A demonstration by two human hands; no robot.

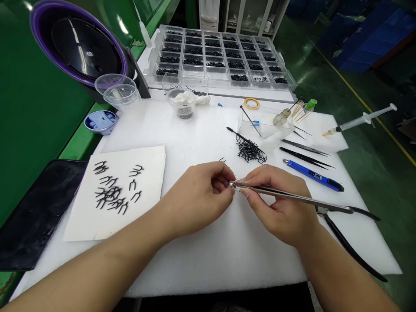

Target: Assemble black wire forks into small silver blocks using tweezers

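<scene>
Because fine work needs steadying, the right hand [279, 206] grips long steel tweezers [292, 195] like a pen, while the left hand [198, 197], closed in a pinch, braces them.

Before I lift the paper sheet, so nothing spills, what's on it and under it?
Black bent wire pieces lie scattered on the white paper sheet. Anything beneath it is hidden; it rests on the white foam pad.

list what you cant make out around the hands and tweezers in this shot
Head view:
Tips of the tweezers: whatever they hold is hidden by the fingers of the left hand and right hand.
Jaws of the pliers: hidden behind the right hand.
Black parts in the far tray: too small to see their shape.
Dark tablet: cut off by the left edge.
</scene>
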